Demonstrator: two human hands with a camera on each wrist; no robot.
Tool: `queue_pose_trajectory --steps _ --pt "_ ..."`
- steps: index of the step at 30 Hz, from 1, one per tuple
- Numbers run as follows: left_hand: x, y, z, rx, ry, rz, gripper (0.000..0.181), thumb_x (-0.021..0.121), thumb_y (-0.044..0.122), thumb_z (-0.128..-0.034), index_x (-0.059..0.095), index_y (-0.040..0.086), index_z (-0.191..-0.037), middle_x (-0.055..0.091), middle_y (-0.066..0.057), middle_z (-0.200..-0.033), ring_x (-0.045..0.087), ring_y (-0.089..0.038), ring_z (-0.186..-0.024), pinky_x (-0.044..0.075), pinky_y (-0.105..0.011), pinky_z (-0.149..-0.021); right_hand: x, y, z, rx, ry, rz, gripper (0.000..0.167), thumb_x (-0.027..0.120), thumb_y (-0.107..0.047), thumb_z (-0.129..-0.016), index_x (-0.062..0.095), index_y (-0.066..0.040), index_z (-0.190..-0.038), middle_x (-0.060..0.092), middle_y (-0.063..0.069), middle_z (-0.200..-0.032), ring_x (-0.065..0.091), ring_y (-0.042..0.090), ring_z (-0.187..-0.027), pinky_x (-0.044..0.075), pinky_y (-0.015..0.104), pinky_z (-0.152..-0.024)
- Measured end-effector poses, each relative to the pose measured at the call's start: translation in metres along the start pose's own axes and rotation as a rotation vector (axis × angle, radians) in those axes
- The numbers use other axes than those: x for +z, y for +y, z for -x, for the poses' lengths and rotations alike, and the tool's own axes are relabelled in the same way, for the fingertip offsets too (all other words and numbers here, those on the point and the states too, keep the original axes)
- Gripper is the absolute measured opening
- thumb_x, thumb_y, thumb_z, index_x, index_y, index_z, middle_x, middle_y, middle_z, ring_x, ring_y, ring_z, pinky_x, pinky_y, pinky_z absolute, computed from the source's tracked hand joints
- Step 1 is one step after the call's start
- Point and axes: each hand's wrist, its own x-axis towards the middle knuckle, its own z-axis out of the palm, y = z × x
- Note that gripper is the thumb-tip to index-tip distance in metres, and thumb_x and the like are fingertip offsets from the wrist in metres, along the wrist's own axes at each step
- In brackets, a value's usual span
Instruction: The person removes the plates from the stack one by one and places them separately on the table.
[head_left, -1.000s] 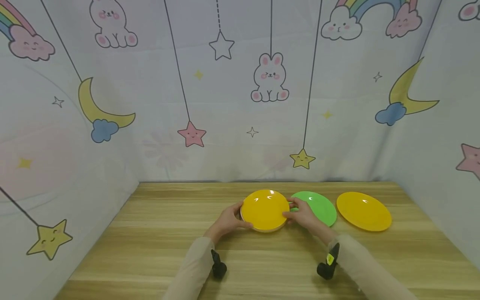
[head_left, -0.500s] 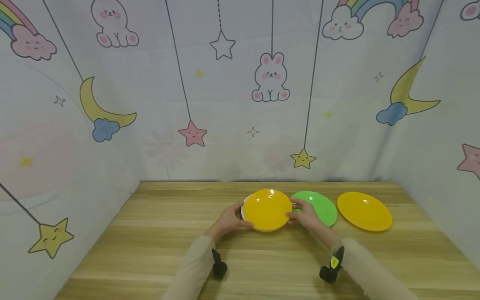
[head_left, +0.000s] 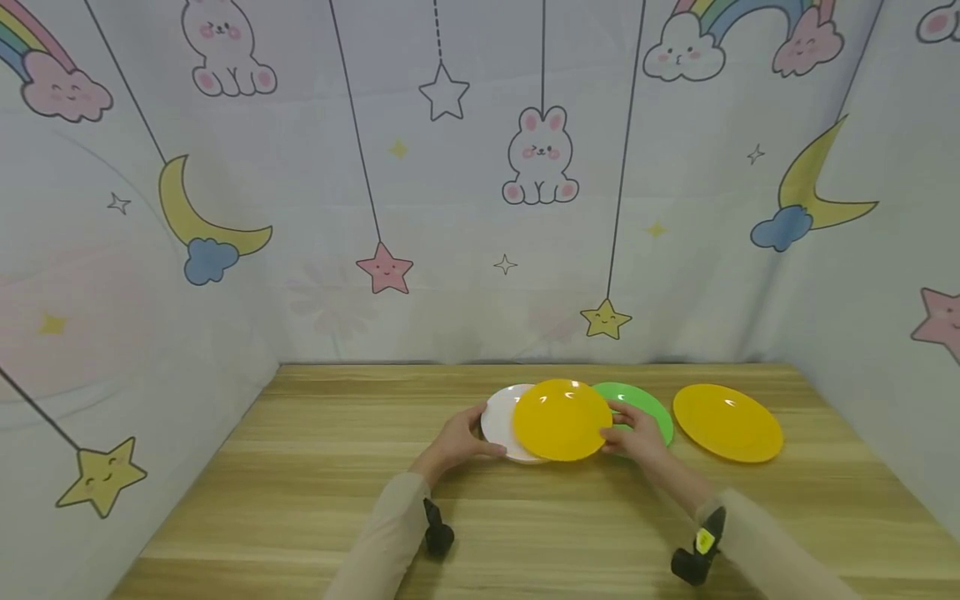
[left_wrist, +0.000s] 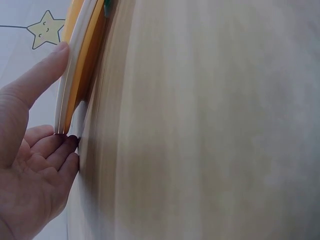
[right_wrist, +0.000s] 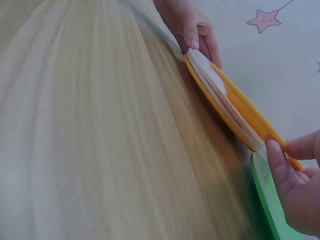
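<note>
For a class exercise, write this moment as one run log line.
left hand: holds stack topped by white plate; right hand: grips yellow plate overlapping it; table: green plate, second yellow plate

A head-worn view faces forward and down across the worktop (head_left: 300, 500); two wrist views, tilted sideways, peer in close and low from either side, all three sharing the left hand (head_left: 453, 442) and white plate (head_left: 498, 423).
</note>
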Motion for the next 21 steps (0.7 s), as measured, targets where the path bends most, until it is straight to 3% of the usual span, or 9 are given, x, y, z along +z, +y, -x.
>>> queue_pose_trajectory --steps 5,12,21 --pt "0.0 -0.001 0.0 0.01 0.002 0.009 0.095 0.082 0.028 -0.065 0.03 -0.005 -0.138 0.033 -0.018 -0.142 0.029 -0.029 -0.132 0.024 -0.04 -0.109 -0.012 -0.002 0.012 0.029 0.017 -0.017 0.061 0.057 0.009 -0.082 0.027 0.013 -0.134 0.052 0.012 -0.101 0.06 0.007 -0.061 0.056 0.024 -0.061" --pt "0.002 0.0 -0.001 0.016 0.003 -0.002 0.095 0.082 0.028 -0.0647 0.031 -0.005 -0.138 0.033 -0.019 -0.142 0.029 -0.03 -0.132 0.024 -0.041 -0.109 -0.029 -0.001 0.031 0.051 0.037 0.053 0.06 0.056 0.004 -0.085 0.026 0.011 -0.136 0.048 0.025 -0.117 0.061 0.008 -0.068 0.056 0.029 -0.067" --pt "0.002 -0.001 -0.001 0.038 0.011 -0.01 0.093 0.082 0.025 -0.0655 0.031 -0.007 -0.137 0.033 -0.022 -0.141 0.028 -0.032 -0.132 0.024 -0.041 -0.109 -0.041 0.002 0.055 0.064 0.067 0.035 0.061 0.052 0.001 -0.088 0.02 0.01 -0.139 0.043 0.025 -0.12 0.059 0.008 -0.071 0.055 0.026 -0.069"
